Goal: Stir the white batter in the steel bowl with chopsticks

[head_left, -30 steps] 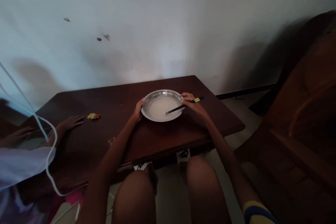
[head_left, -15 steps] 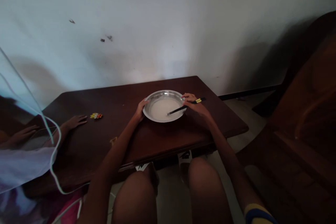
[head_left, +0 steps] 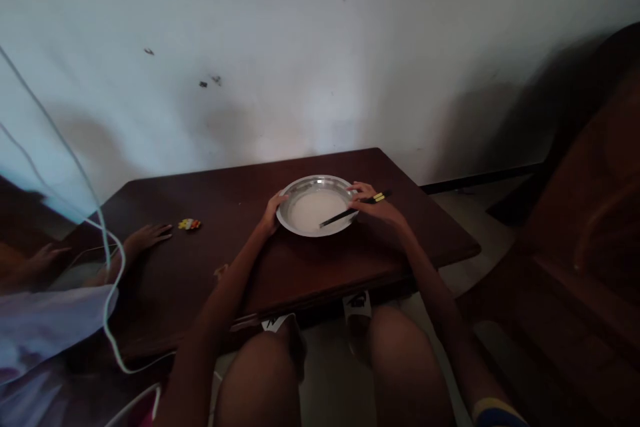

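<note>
A round steel plate with pale white food in it sits on a dark wooden table. My left hand grips the plate's left rim, fingers curled on the edge. My right hand rests at the plate's right rim, closed on a pair of black chopsticks with yellow ends. The chopstick tips reach down into the pale food.
Another person sits at the left, one hand flat on the table, near a small coloured object. A white cable hangs at the left. A brown wooden chair stands to the right. A white wall rises behind the table.
The view has shifted slightly, so everything sits a little lower and further right. My hands keep their hold on the plate and the chopsticks.
</note>
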`<state>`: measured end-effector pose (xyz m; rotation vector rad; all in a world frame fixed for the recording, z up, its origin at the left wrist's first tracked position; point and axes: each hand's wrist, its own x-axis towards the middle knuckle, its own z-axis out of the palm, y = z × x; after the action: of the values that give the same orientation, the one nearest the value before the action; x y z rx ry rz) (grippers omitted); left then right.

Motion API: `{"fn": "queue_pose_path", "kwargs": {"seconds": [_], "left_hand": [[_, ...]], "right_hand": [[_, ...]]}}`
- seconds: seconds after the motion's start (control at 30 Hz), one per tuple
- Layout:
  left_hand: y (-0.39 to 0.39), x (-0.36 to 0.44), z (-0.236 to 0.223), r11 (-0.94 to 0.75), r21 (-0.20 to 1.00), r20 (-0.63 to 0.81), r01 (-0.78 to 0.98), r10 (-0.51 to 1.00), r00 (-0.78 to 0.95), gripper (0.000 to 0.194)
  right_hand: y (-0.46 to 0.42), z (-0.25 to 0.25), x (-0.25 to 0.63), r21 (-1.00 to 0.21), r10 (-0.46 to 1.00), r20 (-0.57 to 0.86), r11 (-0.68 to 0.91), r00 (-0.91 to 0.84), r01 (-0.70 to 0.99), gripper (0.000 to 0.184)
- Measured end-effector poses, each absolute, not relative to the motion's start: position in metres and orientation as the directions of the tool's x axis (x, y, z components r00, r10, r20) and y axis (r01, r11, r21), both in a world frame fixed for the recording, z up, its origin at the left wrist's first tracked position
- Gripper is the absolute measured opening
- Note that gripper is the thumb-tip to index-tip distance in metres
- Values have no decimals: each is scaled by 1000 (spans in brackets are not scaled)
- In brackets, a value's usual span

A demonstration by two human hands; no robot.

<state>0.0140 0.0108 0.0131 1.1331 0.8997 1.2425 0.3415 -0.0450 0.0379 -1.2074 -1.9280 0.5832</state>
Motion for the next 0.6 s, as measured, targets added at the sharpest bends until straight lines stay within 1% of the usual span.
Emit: {"fn": "queue_pose_path", "kwargs": {"seconds": [0.07, 0.1, 0.23, 0.27, 0.3, 0.37, 0.47, 0.53, 0.6], "left_hand": [[11, 13, 12, -29, 972, 63, -233, 988, 142, 46], [12, 13, 12, -28, 972, 62, -232, 988, 142, 46], [11, 13, 14, -39, 974, 72, -223, 987, 146, 49], [11, 13, 14, -40, 975, 74, -221, 986, 147, 49], [10, 13, 15, -38, 975, 72, -220, 986, 148, 49], [10, 14, 16, -32, 974, 67, -224, 987, 147, 48], [11, 15, 15, -24, 970, 59, -240, 988, 140, 46], [13, 15, 14, -23, 967, 59, -252, 989, 136, 45], [14, 16, 14, -20, 965, 57, -263, 990, 131, 43]], "right_hand": [[-42, 38, 324, -691, 888, 358, 460, -289, 557, 12], [-40, 38, 318, -679, 892, 363, 452, -271, 579, 11], [-43, 36, 332, -662, 909, 411, 344, -60, 666, 14], [-48, 37, 341, -663, 905, 424, 339, -38, 667, 15], [-54, 37, 349, -664, 901, 431, 352, -47, 659, 16], [-66, 39, 356, -668, 897, 419, 407, -136, 623, 15], [-69, 45, 333, -665, 886, 369, 462, -281, 586, 12], [-55, 50, 310, -637, 887, 354, 460, -295, 619, 9], [-37, 54, 299, -611, 917, 341, 385, -208, 692, 7]]}}
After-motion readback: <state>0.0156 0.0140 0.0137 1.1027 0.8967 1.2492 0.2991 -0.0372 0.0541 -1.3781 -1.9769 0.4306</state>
